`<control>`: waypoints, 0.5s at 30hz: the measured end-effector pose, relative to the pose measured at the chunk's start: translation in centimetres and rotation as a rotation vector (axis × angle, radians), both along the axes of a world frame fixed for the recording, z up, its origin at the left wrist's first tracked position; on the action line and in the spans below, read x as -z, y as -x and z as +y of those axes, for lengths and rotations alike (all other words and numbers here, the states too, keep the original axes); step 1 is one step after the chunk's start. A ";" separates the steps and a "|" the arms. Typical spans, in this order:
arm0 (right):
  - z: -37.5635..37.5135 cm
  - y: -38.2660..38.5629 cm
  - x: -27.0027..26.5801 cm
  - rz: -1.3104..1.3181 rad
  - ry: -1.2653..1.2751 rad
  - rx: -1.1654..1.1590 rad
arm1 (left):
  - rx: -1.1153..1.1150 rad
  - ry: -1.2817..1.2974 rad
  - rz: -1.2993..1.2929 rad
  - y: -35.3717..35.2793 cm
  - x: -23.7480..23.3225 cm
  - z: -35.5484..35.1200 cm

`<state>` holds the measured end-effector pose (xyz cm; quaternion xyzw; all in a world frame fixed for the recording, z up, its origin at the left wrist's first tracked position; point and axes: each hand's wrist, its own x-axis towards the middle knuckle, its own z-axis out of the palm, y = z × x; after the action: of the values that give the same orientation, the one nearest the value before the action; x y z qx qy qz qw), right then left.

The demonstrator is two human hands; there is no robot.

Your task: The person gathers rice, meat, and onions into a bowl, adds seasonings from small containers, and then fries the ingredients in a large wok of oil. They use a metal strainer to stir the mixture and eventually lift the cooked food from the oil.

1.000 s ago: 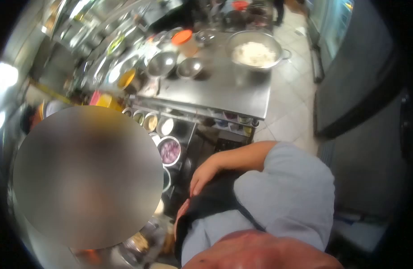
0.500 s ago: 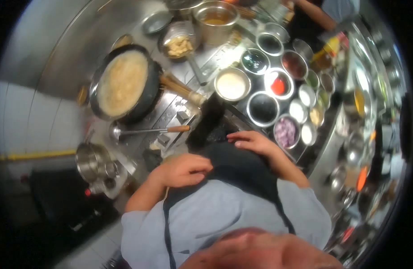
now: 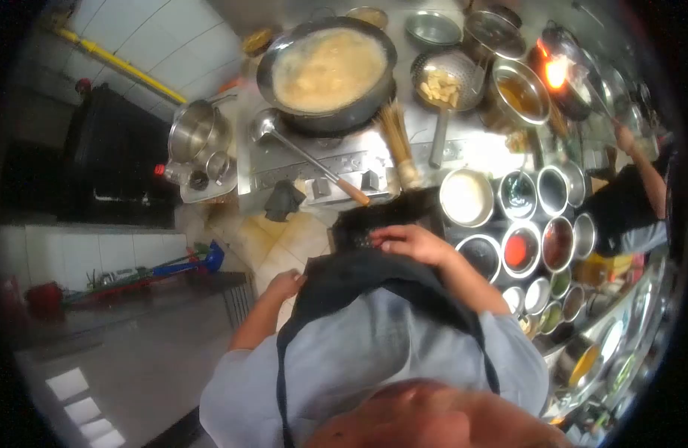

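My left hand (image 3: 286, 285) is at the left edge of the black apron (image 3: 359, 270), its fingers curled against the cloth and partly hidden. Above the front of the apron, my right hand (image 3: 413, 245) is open, fingers reaching left and slightly bent, with nothing in them. Ahead of both hands, a ladle (image 3: 307, 157) with a wooden handle lies on the stove's steel front. Beyond it sits a large black wok (image 3: 389, 75) full of pale, cloudy liquid. A bamboo brush (image 3: 396, 142) rests to the right of the wok.
A perforated strainer (image 3: 469, 89) with pale pieces lies at the back. Several steel pots, one with white liquid (image 3: 466, 197), stand at right. A flame (image 3: 556, 72) burns near another person's arm (image 3: 646, 170). A steel counter (image 3: 135, 336) is at left.
My view has swung left, so the wok and pots appear farther right and the left counter shows. My left hand has drawn away to the apron's edge; my right hand stays over the apron.
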<state>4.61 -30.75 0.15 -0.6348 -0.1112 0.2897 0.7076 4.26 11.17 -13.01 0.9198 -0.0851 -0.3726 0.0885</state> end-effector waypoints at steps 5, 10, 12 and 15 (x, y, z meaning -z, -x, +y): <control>2.1 -3.6 -4.5 0.134 0.150 -0.040 | -0.399 0.154 0.317 4.4 -0.1 9.0; 4.2 -5.9 -5.8 -0.221 0.574 0.247 | -0.678 0.002 0.458 3.3 9.1 14.2; 3.3 -7.1 -4.4 -0.344 0.568 0.713 | -0.614 0.127 0.393 1.1 10.7 14.8; -1.1 -9.6 -4.8 -0.210 0.487 1.254 | -0.485 0.467 0.316 -4.2 11.3 13.4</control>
<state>14.20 -31.87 4.98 -0.7451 0.2782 -0.2215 0.5642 8.47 24.55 -24.31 0.7994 0.0672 -0.4489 0.3937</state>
